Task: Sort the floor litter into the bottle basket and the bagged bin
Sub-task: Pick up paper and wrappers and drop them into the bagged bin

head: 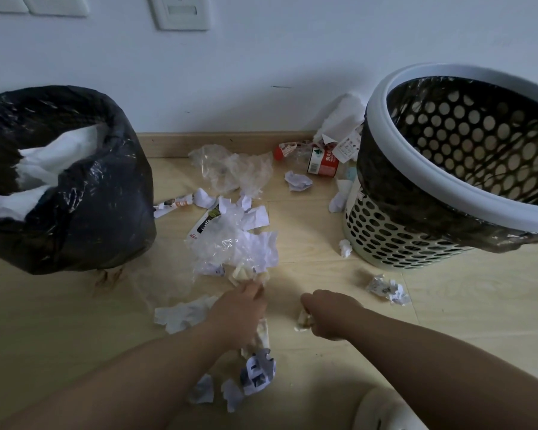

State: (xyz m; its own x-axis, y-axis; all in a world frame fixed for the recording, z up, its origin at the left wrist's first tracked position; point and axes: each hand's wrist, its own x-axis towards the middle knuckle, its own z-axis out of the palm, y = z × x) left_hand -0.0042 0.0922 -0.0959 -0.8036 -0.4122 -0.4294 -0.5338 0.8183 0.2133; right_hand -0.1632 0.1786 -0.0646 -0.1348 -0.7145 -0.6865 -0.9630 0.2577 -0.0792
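**Both hands down among the floor litter**

Crouched low over a pale wooden floor point(308, 231) along a white wall point(261, 72). Pinching a yellow scrap point(246, 274) with the left hand point(241, 308), its fingers curled at the near edge of the paper pile point(239, 243). Gripping a yellowish wad point(303, 321) in the right hand point(326, 315), which is closed into a fist round it, low over the floor and a little apart from the left.

To the left, the bin point(75, 212), wrapped in a black bag and holding white paper point(53, 162). To the right, the basket point(401, 243), perforated, white-rimmed and lined in black.

Between the two, spread over the floor:
- a clear bag point(233, 169) near the skirting, just behind the paper pile
- a bottle point(322, 162) with a red label, lying on its side close to the basket, with a red cap point(278, 153) to its left
- a tissue point(342, 122) bunched against the wall, touching the basket's rim
- a paper ball point(297, 181) just in front of the bottle
- a wrapper point(174, 203) beside the bin
- a small white ball point(345, 247) at the basket's foot
- a printed ball point(387, 290) to the right of the right hand
- a white sheet point(184, 315), partly under the left wrist
- a printed scrap point(257, 372) and smaller white bits between the forearms
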